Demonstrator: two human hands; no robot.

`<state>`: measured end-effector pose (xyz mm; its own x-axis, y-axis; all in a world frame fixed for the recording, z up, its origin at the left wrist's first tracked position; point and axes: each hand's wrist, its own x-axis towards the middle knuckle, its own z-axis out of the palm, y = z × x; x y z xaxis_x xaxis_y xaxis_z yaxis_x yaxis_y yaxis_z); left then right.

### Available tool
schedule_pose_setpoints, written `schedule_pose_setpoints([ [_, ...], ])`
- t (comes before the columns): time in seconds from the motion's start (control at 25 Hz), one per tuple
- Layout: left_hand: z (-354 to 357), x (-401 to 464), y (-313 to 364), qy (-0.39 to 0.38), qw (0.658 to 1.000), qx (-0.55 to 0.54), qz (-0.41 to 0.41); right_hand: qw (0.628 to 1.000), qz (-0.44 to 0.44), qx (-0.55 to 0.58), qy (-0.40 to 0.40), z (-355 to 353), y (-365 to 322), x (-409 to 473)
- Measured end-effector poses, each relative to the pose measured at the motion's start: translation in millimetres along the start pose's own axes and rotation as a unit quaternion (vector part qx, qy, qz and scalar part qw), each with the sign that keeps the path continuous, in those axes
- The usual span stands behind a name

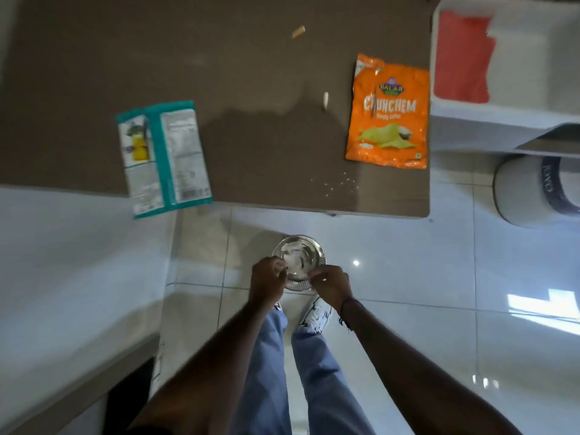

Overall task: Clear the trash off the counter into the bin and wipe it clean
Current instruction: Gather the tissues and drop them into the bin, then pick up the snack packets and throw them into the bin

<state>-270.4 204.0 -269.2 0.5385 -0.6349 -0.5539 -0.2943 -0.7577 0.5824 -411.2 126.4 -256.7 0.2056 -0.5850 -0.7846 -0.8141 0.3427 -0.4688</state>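
I hold a small silvery foil plate (298,255) below the counter's front edge, over the floor. My left hand (267,282) grips its near left rim and my right hand (332,285) grips its near right rim. On the brown counter (251,73) lie an orange chips packet (389,113) at the right, a teal and white packet (163,157) overhanging the front edge at the left, two pale snack pieces (298,32) (325,99) and scattered crumbs (340,183).
A grey-white round bin (527,193) stands on the tiled floor right of the counter. Above it is a white unit with a red cloth or sheet (461,58). A white surface (72,262) runs along the left. My legs and shoes are below the plate.
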Motion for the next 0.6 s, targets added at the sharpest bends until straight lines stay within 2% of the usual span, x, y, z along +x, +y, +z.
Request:
schedule_pose_setpoints([
  [0.24,-116.3,-50.9,63.8,0.115,0.990,0.030,0.074,0.991,-0.133,0.032,-0.004,-28.2,-132.7,-73.9],
  [0.32,-154.2,-51.8,76.2,0.210,0.973,-0.004,0.097,0.980,-0.196,0.034,0.027,-26.2,-175.2,-82.1],
  [0.4,-191.7,-40.1,82.6,0.319,0.940,-0.053,0.105,0.967,-0.240,0.007,0.088,-21.1,-216.6,-81.7],
  [0.48,-229.1,-14.2,81.5,0.361,0.928,-0.065,0.059,0.965,-0.242,-0.016,0.101,-12.9,-257.7,-71.1],
  [0.6,-268.9,29.8,72.6,0.291,0.953,-0.018,-0.077,0.986,-0.163,-0.013,0.034,1.8,-300.1,-49.9],
])
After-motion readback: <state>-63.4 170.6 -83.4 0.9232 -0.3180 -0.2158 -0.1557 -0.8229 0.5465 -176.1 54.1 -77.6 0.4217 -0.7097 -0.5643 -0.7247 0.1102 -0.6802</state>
